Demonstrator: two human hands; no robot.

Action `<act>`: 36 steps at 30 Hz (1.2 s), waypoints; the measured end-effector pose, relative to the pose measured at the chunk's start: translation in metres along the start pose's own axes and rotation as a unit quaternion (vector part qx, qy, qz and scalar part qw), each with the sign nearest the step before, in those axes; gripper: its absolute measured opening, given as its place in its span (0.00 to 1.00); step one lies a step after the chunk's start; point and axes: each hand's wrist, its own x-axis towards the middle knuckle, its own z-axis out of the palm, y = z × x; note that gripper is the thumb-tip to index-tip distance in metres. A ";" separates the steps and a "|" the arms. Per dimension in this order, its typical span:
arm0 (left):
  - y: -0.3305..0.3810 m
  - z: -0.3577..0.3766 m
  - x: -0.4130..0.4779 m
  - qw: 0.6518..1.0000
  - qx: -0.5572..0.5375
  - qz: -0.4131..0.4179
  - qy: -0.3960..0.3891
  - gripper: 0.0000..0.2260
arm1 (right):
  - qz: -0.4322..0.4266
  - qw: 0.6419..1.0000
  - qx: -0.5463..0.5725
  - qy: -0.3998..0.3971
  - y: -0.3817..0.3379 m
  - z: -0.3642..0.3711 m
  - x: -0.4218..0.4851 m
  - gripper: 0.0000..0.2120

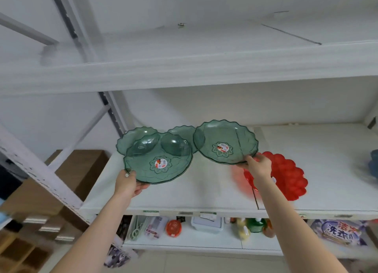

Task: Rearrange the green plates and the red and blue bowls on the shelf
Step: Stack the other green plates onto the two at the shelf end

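Mid-task: left hand (127, 183) clamped on green plate (158, 166), right hand (258, 166) on another green plate (225, 141), both over shelf (184, 199) left end; red bowl (286, 176) and back plates (133, 139) unsorted.

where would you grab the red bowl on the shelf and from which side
Take the red bowl by its scalloped near rim, coming from the front of the shelf, thumb over the lip and fingers beneath. It lies low and wide on the board, so the rim is the only edge to pinch. The right hand, holding a green plate, covers its left part, so the right-front rim looks freest.
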 end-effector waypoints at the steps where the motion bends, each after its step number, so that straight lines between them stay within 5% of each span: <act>1: 0.003 -0.007 0.011 1.000 -0.003 -0.005 -0.002 0.05 | 0.002 1.000 0.016 -0.005 0.000 0.012 -0.002 0.06; 5: 0.014 -0.029 0.060 1.000 -0.004 -0.020 -0.006 0.05 | 0.013 0.999 0.032 -0.005 0.003 0.061 0.003 0.20; 15: 0.016 -0.044 0.176 1.000 -0.028 0.010 0.008 0.15 | 0.007 0.998 0.062 -0.013 0.017 0.161 0.039 0.18; 36: -0.021 -0.041 0.336 0.999 -0.005 0.022 0.029 0.12 | -0.005 0.997 -0.015 0.069 0.058 0.260 0.067 0.13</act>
